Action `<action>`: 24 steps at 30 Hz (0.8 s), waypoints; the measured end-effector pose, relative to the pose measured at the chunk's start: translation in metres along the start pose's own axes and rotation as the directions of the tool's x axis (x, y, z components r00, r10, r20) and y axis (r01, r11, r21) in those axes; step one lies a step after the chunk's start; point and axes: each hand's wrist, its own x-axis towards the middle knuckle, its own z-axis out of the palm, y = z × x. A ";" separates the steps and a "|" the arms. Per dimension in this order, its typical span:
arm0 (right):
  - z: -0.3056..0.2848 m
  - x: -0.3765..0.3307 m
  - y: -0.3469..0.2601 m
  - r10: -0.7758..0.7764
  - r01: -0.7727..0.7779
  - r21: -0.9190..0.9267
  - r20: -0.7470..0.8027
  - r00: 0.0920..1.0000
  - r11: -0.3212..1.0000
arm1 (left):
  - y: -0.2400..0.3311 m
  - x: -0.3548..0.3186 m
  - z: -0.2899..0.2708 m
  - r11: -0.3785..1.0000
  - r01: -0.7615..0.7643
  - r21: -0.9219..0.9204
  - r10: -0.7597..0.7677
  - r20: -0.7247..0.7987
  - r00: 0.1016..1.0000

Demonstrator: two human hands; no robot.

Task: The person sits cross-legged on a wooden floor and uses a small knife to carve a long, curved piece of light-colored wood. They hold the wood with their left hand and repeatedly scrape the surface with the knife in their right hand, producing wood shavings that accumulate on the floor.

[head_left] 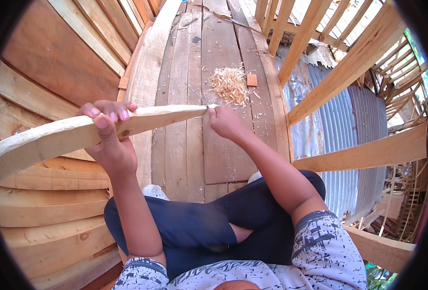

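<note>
A long pale wooden stick, carved and slightly curved, runs from the lower left up to a tapered tip near the middle. My left hand wraps around the stick at about its midpoint, thumb on the near side. My right hand is closed at the stick's tapered tip; a thin dark blade or nail sticks up from there, and I cannot tell exactly what it is. I sit cross-legged in dark trousers on a plank floor.
A pile of pale wood shavings and a small orange wood block lie on the planks ahead. Stacked boards rise on my left. A slatted wooden railing stands on the right, with corrugated metal roofing below it.
</note>
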 end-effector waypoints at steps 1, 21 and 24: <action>0.002 -0.006 -0.006 -0.096 0.093 -0.050 -0.050 0.994 0.994 | 0.001 0.000 0.000 1.000 -0.003 0.000 0.003 -0.005 1.000; -0.012 0.002 0.016 0.058 -0.053 -0.046 0.115 0.992 0.998 | 0.002 0.001 -0.003 0.998 0.058 -0.027 -0.059 -0.052 0.997; -0.026 -0.017 -0.042 -0.078 0.078 0.003 0.153 0.985 0.997 | 0.002 -0.006 -0.012 0.998 0.027 -0.050 -0.030 -0.062 0.998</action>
